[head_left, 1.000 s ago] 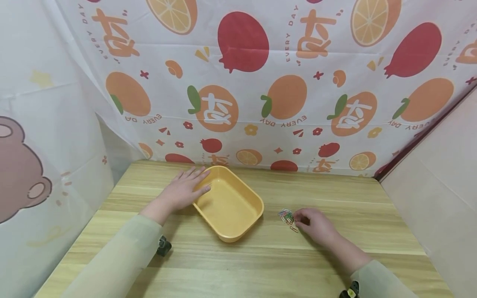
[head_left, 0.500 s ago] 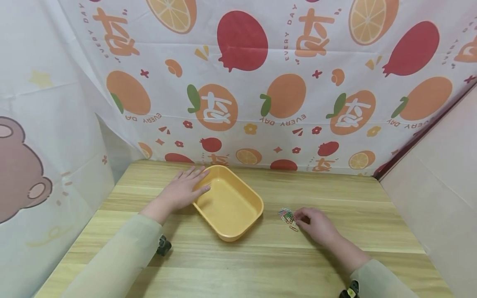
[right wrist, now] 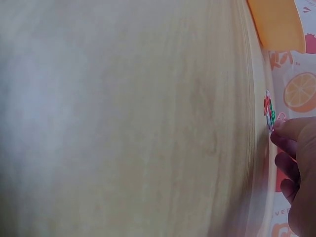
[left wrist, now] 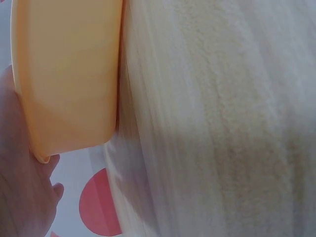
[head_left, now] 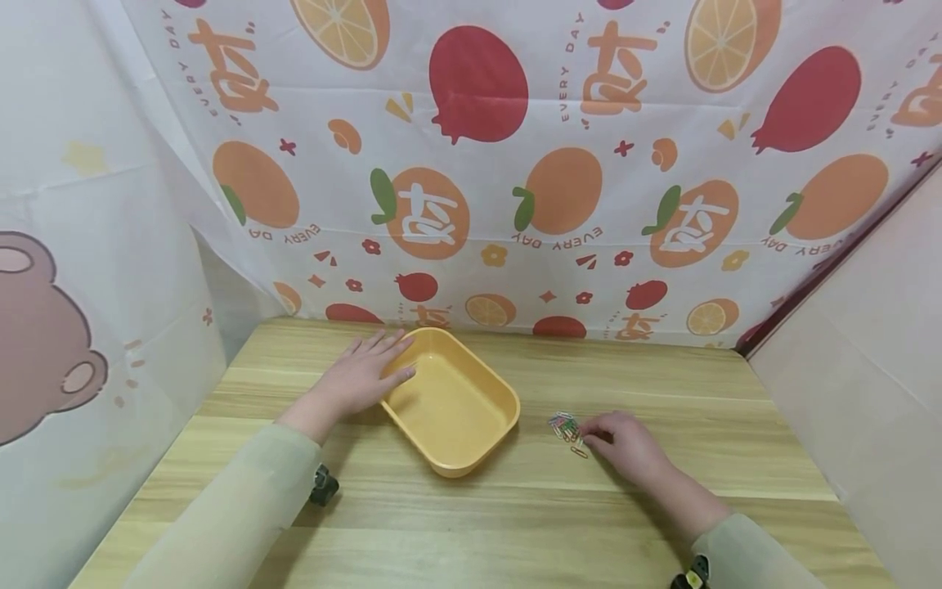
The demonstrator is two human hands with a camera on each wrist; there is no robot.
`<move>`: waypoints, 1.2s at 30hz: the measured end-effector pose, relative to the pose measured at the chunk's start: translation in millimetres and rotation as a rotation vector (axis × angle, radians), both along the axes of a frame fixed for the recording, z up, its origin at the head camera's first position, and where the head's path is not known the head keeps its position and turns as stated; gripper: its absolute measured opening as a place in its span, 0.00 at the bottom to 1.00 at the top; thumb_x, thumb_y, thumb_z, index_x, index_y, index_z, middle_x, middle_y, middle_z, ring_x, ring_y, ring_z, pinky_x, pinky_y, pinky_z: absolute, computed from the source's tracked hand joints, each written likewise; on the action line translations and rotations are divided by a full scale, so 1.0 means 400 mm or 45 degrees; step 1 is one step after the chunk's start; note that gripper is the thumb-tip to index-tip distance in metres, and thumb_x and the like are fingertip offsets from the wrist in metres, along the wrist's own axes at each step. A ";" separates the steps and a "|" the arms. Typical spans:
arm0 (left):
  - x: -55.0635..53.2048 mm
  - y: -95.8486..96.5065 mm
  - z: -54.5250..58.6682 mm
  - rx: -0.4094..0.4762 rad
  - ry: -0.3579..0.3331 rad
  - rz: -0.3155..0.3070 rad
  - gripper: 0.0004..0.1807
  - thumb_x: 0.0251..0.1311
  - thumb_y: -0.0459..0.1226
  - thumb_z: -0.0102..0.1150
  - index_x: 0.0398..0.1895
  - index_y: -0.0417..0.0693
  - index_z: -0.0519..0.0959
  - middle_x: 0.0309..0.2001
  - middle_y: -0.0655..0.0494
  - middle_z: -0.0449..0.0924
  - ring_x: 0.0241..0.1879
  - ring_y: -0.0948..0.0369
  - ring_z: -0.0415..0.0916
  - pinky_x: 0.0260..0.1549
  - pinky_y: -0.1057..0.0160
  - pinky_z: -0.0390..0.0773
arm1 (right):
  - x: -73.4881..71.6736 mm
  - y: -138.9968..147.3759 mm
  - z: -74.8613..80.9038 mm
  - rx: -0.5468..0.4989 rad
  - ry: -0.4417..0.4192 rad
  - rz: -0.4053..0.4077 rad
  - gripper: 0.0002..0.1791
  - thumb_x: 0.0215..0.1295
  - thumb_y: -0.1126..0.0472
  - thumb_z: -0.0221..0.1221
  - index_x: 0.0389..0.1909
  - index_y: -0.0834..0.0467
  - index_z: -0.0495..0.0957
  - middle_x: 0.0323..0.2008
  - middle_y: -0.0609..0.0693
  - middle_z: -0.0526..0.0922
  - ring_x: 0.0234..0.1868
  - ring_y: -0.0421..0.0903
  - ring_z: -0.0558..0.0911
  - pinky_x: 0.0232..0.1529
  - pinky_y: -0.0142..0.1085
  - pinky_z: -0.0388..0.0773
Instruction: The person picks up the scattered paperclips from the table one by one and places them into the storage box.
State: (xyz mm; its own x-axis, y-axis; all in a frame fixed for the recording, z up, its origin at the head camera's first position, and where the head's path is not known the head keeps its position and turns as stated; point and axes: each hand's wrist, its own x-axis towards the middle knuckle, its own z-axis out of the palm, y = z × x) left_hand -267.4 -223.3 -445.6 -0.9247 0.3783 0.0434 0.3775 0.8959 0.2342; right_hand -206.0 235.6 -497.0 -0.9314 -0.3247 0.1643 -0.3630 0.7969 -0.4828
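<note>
A small heap of coloured paper clips [head_left: 565,427] lies on the wooden table, with one orange clip [head_left: 579,451] just in front of it. At the heap's right edge is my right hand [head_left: 625,446]. In the right wrist view its thumb and forefinger pinch a pink paper clip [right wrist: 281,117] close beside the others. My left hand [head_left: 361,376] rests with spread, fairly straight fingers over the left rim of a yellow plastic basin [head_left: 449,462]. The left wrist view shows the basin's outer side [left wrist: 74,74], the hand lying along its rim.
The basin stands left of the clips, a hand's width away. Behind the table [head_left: 412,540] hangs a fruit-printed cloth [head_left: 486,196]. A bear-printed sheet [head_left: 147,270] closes the left side and a pale panel [head_left: 868,343] the right.
Almost nothing differs: the right hand stays at the heap with only slight finger movement, and the left hand and basin hold still.
</note>
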 end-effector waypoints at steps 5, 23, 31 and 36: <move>-0.005 -0.003 -0.002 0.003 0.006 -0.003 0.39 0.71 0.65 0.35 0.79 0.59 0.52 0.79 0.55 0.47 0.77 0.45 0.42 0.72 0.37 0.41 | 0.000 -0.001 0.002 0.054 0.037 0.016 0.06 0.62 0.62 0.67 0.36 0.46 0.88 0.38 0.39 0.86 0.44 0.42 0.82 0.48 0.43 0.80; -0.014 -0.007 -0.007 0.002 0.007 -0.011 0.42 0.68 0.69 0.30 0.80 0.61 0.52 0.79 0.56 0.46 0.77 0.45 0.41 0.72 0.36 0.42 | -0.006 -0.002 0.021 0.256 0.125 0.069 0.02 0.60 0.56 0.70 0.30 0.50 0.88 0.31 0.35 0.81 0.37 0.39 0.79 0.43 0.39 0.80; -0.009 -0.004 -0.005 0.004 0.008 -0.003 0.42 0.68 0.70 0.28 0.80 0.61 0.52 0.79 0.56 0.45 0.77 0.45 0.40 0.72 0.37 0.40 | -0.003 0.010 0.018 0.201 0.162 0.103 0.02 0.60 0.57 0.70 0.29 0.46 0.88 0.31 0.34 0.78 0.35 0.36 0.77 0.38 0.35 0.79; -0.006 -0.003 -0.006 -0.002 0.009 -0.003 0.43 0.67 0.70 0.27 0.80 0.60 0.52 0.79 0.56 0.46 0.77 0.44 0.40 0.72 0.36 0.40 | -0.002 0.014 0.015 0.190 0.203 0.116 0.02 0.58 0.57 0.71 0.30 0.45 0.89 0.31 0.34 0.77 0.35 0.36 0.75 0.37 0.35 0.78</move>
State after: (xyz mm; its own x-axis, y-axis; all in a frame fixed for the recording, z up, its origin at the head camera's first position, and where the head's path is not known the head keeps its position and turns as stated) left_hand -269.7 -224.5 -447.9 -0.9235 0.3805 0.0492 0.3811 0.8953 0.2305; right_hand -206.8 241.3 -490.9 -0.8633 -0.4378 0.2510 -0.4988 0.8156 -0.2933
